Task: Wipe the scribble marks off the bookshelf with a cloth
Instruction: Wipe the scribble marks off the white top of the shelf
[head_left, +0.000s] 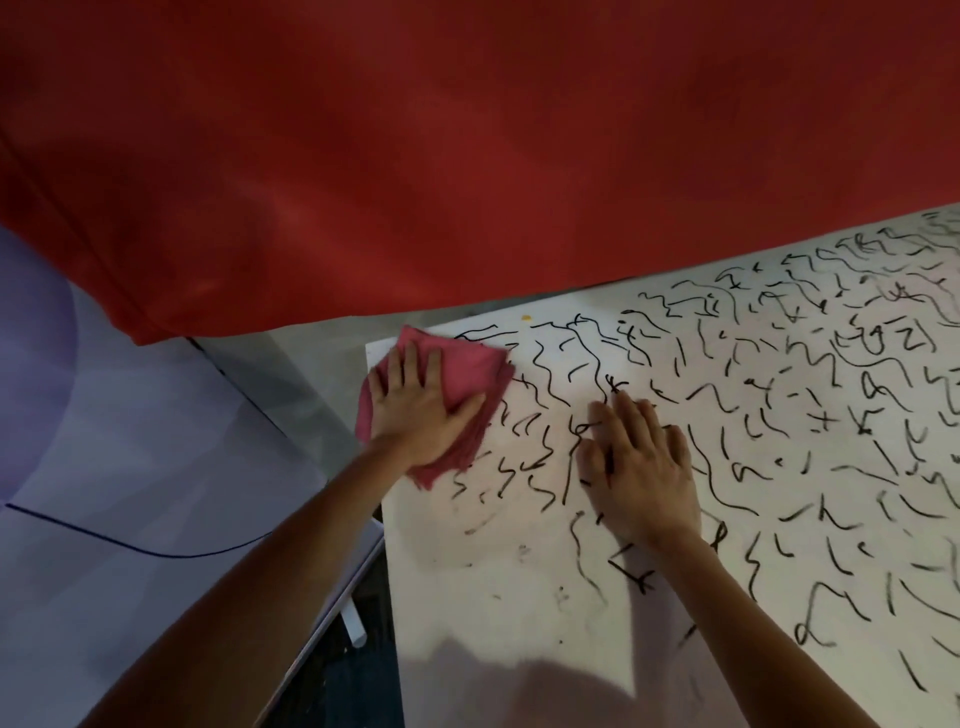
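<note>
Red fabric (467, 156) hangs behind the work; the white bookshelf (519, 613) panel lies flat in front of it. Cloth (470, 364) sits at the far-left corner, one piece, pink, folded into several layers. Left hand (421, 410) presses it flat, fingers straight, palm down, no pinch. Right hand (639, 467) lies just beside it, also flat and open on the bare panel, likely bracing. Cloth reads as soft and light, so it should bunch if pushed from one edge; best driven with the palm over its middle. Panel looks stiff and smooth, probably lets the cloth slide easily. Count: one cloth, one panel, two hands. Scribble marks (595, 364) are too many to count, black, across nearly the whole surface, fainter along the left edge.
</note>
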